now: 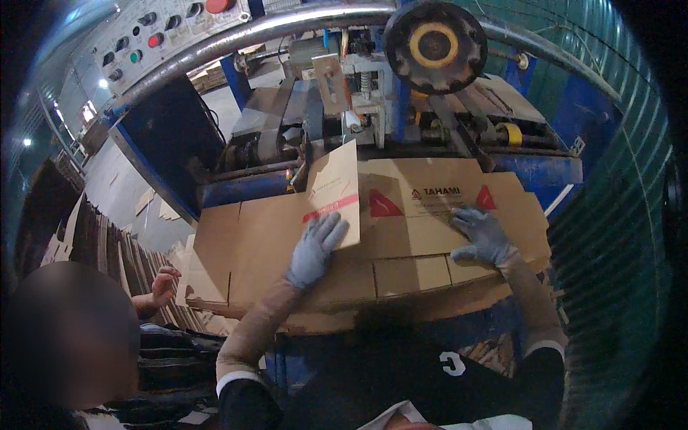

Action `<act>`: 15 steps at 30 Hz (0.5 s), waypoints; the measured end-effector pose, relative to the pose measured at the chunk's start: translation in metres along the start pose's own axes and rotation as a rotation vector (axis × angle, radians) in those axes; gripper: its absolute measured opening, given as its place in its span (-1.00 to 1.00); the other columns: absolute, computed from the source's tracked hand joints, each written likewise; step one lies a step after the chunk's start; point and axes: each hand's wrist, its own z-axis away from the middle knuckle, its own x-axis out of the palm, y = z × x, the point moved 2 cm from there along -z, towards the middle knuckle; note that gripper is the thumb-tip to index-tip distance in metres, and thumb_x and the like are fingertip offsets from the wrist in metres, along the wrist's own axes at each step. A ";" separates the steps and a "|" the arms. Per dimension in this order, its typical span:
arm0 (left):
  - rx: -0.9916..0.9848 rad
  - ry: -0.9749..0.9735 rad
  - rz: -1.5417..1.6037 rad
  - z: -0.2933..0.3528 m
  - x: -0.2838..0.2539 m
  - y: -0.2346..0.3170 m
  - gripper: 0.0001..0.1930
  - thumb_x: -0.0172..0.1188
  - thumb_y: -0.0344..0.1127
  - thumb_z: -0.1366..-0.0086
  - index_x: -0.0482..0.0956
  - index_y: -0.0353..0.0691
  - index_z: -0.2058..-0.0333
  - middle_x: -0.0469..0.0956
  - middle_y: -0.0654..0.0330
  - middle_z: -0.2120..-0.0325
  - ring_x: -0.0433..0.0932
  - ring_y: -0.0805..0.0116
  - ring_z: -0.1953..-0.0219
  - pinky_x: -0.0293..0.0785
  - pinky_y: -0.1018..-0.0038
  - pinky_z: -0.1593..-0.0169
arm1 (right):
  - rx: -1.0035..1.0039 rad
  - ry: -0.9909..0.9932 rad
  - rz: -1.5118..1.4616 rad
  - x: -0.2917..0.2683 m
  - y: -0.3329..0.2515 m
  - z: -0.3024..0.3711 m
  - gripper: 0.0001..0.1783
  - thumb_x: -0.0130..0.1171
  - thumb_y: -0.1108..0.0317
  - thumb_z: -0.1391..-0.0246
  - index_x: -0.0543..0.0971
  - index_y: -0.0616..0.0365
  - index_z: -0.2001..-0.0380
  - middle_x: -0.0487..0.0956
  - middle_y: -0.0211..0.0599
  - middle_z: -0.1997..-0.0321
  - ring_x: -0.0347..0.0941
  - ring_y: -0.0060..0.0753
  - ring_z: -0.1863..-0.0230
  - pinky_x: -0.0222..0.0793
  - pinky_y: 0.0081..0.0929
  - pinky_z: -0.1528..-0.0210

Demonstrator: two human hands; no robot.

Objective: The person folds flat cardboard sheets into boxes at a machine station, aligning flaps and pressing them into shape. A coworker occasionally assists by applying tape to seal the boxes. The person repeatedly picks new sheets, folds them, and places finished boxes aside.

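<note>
A flat printed cardboard box blank with red and black marks lies across the machine's front, on top of other sheets. My left hand, in a grey glove, rests its outstretched fingers on a raised cardboard panel with a red band. The panel tilts up toward the machine. Whether its thumb is behind the panel, I cannot tell. My right hand, also gloved, presses flat on the printed part of the blank, thumb spread from the fingers.
Ahead stands a blue machine with rollers, belts and a dark wheel. A metal bar crosses above, beside a control panel with buttons. At left, another person's bare hand is near stacked cardboard. A green corrugated wall is on the right.
</note>
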 end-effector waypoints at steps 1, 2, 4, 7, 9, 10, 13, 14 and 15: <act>0.001 0.035 -0.004 -0.009 0.003 -0.008 -0.44 0.01 -0.43 -0.14 0.30 -0.20 -0.18 0.27 -0.06 -0.20 0.29 -0.04 -0.21 0.15 0.06 -0.27 | 0.014 -0.086 0.008 0.005 0.006 -0.006 -0.16 0.05 -0.31 0.00 0.43 0.20 -0.12 0.36 -0.01 -0.23 0.26 0.05 -0.23 0.17 -0.11 -0.26; 0.006 0.076 -0.012 -0.018 0.005 -0.016 -0.44 0.02 -0.43 -0.13 0.30 -0.19 -0.18 0.27 -0.06 -0.20 0.29 -0.04 -0.21 0.16 0.06 -0.26 | 0.015 -0.101 0.022 0.009 0.012 -0.014 -0.18 0.07 -0.28 0.00 0.44 0.21 -0.11 0.36 0.00 -0.23 0.26 0.05 -0.22 0.16 -0.12 -0.26; 0.022 0.248 0.031 -0.026 0.010 -0.025 -0.42 0.04 -0.42 -0.12 0.29 -0.19 -0.19 0.28 -0.07 -0.19 0.28 -0.04 -0.20 0.17 0.08 -0.25 | 0.045 -0.087 0.016 0.014 0.022 -0.032 -0.23 0.13 -0.21 0.03 0.46 0.18 -0.09 0.40 -0.03 -0.20 0.29 0.03 -0.20 0.18 -0.12 -0.24; 0.016 0.233 0.043 -0.019 0.018 -0.036 -0.38 0.17 -0.42 -0.05 0.32 -0.24 -0.16 0.32 -0.10 -0.15 0.29 -0.10 -0.20 0.23 0.14 -0.25 | 0.124 0.040 -0.010 0.008 0.026 -0.047 -0.37 0.23 -0.03 0.05 0.50 0.10 -0.06 0.48 -0.10 -0.12 0.36 0.00 -0.14 0.27 -0.11 -0.16; 0.030 0.083 -0.024 -0.007 0.022 -0.039 -0.40 0.08 -0.38 -0.12 0.27 -0.22 -0.20 0.29 -0.06 -0.18 0.27 -0.07 -0.23 0.18 0.17 -0.28 | 0.112 0.185 0.013 -0.003 0.017 -0.041 -0.47 0.18 0.08 -0.04 0.50 0.09 -0.05 0.46 -0.13 -0.14 0.40 -0.02 -0.09 0.31 -0.12 -0.11; 0.003 0.020 -0.013 0.002 0.023 -0.037 -0.41 0.04 -0.36 -0.16 0.26 -0.21 -0.21 0.29 -0.05 -0.19 0.26 -0.05 -0.24 0.16 0.17 -0.30 | 0.189 0.047 -0.325 -0.001 0.008 -0.029 -0.37 0.18 -0.01 -0.03 0.43 0.10 -0.11 0.39 -0.11 -0.21 0.30 -0.02 -0.19 0.24 -0.06 -0.17; 0.069 0.067 0.091 0.019 0.020 -0.028 -0.42 -0.11 -0.47 -0.21 0.19 -0.19 -0.25 0.22 -0.15 -0.21 0.20 -0.12 -0.26 0.06 0.09 -0.33 | 0.081 -0.332 -0.046 0.006 -0.010 0.019 -0.14 0.20 -0.25 0.09 0.39 0.15 -0.15 0.26 0.02 -0.30 0.07 0.09 -0.35 -0.10 -0.07 -0.38; 0.050 0.084 0.127 0.019 0.018 -0.026 -0.41 -0.09 -0.46 -0.20 0.17 -0.20 -0.26 0.20 -0.16 -0.22 0.20 -0.13 -0.26 0.05 0.08 -0.32 | 0.198 -0.327 -0.074 0.008 -0.004 0.029 -0.16 0.22 -0.19 0.07 0.37 0.18 -0.16 0.24 0.01 -0.32 0.07 0.12 -0.35 -0.10 -0.07 -0.38; 0.056 0.139 0.184 0.018 0.016 -0.025 -0.38 -0.07 -0.45 -0.18 0.15 -0.21 -0.27 0.18 -0.18 -0.22 0.19 -0.15 -0.26 0.05 0.06 -0.32 | 0.223 -0.235 -0.116 0.010 0.004 0.036 -0.17 0.21 -0.18 0.07 0.37 0.18 -0.16 0.25 0.01 -0.31 0.07 0.12 -0.34 -0.09 -0.07 -0.37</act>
